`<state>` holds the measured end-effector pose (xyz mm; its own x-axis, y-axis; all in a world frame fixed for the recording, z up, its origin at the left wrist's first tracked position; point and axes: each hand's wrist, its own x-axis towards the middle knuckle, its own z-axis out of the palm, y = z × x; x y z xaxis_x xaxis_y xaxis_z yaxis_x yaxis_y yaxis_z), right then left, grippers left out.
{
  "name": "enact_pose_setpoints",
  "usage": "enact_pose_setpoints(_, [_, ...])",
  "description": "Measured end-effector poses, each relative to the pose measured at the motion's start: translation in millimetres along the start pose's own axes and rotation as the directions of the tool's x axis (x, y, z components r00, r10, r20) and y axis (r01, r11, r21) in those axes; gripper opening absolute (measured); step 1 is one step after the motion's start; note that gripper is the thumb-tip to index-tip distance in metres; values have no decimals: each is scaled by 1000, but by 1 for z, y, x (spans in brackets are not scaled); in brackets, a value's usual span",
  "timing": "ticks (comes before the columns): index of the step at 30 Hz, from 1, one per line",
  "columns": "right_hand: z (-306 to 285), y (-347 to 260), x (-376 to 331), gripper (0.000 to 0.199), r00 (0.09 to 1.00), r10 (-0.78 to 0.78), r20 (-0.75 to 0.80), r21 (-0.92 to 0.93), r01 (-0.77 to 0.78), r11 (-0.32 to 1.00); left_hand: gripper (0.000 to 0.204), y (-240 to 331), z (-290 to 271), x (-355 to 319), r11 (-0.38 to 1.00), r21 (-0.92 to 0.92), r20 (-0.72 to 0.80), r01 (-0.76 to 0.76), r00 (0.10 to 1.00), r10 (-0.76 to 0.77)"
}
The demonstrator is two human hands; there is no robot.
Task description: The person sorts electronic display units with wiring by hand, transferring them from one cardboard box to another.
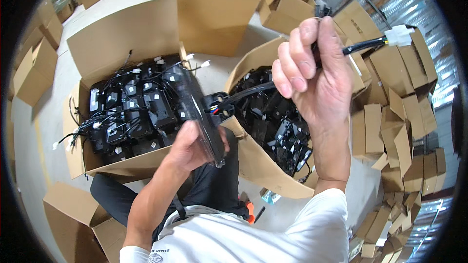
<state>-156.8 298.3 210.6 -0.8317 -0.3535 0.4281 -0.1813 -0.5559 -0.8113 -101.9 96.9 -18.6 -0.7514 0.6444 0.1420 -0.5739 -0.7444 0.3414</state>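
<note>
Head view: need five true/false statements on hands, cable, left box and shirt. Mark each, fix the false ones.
1. The left hand holds a black unit. True.
2. The right hand is empty. False: it grips a black cable that runs to the unit.
3. A white connector sticks out to the right of the right hand. True.
4. The left box is shut. False: it is open, with more black units inside.
5. The person's shirt is black. False: it is white.
</note>
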Motion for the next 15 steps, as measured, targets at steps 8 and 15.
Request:
enact_pose_setpoints(8, [-255, 52, -119, 45, 839, 400, -368, -929, -318, -188, 54, 84, -25, -122, 822, 338, -454, -459, 685, 570])
enact_pose_setpoints(15, [-430, 80, -455, 74, 182, 320, -930, -366, -554, -748, 44, 62, -36, -174, 779, 552, -600, -297, 507, 619])
